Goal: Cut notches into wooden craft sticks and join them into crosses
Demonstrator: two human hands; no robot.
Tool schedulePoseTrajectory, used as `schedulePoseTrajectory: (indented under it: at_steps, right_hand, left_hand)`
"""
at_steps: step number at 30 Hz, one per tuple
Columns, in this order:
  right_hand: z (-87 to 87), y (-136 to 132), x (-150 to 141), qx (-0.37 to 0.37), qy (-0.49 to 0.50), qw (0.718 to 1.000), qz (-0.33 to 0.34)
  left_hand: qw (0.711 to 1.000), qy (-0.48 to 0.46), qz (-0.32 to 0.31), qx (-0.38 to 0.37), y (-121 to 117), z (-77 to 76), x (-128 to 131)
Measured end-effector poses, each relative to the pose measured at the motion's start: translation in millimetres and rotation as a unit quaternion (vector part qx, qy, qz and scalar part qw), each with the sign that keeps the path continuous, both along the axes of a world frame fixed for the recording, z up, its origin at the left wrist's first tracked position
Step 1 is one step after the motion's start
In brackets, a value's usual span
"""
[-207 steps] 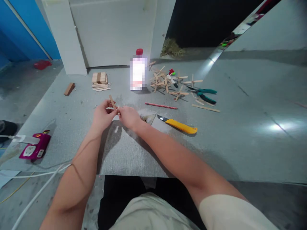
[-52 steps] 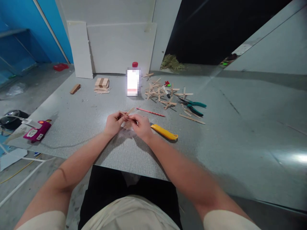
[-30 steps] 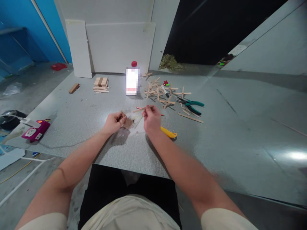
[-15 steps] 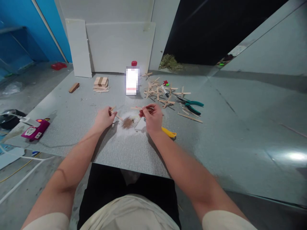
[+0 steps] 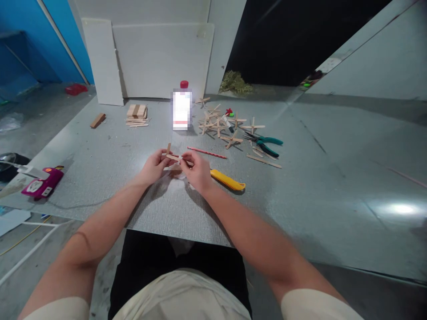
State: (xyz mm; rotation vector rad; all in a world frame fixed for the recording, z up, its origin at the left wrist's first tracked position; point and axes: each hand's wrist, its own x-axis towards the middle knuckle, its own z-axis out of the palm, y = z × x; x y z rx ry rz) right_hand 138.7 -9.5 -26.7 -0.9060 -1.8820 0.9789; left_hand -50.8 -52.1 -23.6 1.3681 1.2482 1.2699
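My left hand (image 5: 156, 166) pinches wooden craft sticks over the middle of the table. One craft stick (image 5: 168, 147) points up and away from the fingers, and a second craft stick (image 5: 172, 157) runs across toward the right. At that second stick's right end, the fingers of my right hand (image 5: 197, 171) are closed on it. Whether the two sticks are joined cannot be made out. A red patterned pencil (image 5: 208, 153) lies just beyond my right hand. A yellow utility knife (image 5: 228, 180) rests to its right. Brown dust under the hands is partly hidden.
Several crossed-stick pieces (image 5: 218, 124) lie behind, beside teal-handled pliers (image 5: 267, 142) and a loose stick (image 5: 264, 161). A red-capped bottle (image 5: 182, 109) stands at the back. Farther left are a bundle of sticks (image 5: 136, 111), a wooden block (image 5: 98, 120) and a magenta power strip (image 5: 43, 183).
My hands have come together: the right moved left to the stick in my left hand, which moved slightly right. The pencil and utility knife are now more exposed. The view shifted slightly.
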Motion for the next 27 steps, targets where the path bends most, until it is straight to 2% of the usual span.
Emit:
schedulePoseTrajectory:
  at_steps: [5, 11, 20, 27]
  right_hand:
    - [7.5, -0.7, 1.2, 0.052, -0.061, 0.996, 0.033]
    - [11.1, -5.5, 0.1, 0.063, -0.099, 0.992, 0.048]
    - [14.8, -10.5, -2.5, 0.021, -0.116, 0.992, 0.032]
    - [8.0, -10.9, -5.6, -0.014, -0.103, 0.994, 0.042]
  left_hand:
    - [1.000, 0.009, -0.007, 0.008, 0.3, -2.9, 2.0]
    - [0.999, 0.041, -0.004, 0.024, -1.1, -1.6, 2.9]
    - [0.987, 0.150, 0.022, 0.057, -6.9, 4.7, 8.8]
    - [0.974, 0.213, 0.041, 0.066, -12.8, 6.0, 17.2]
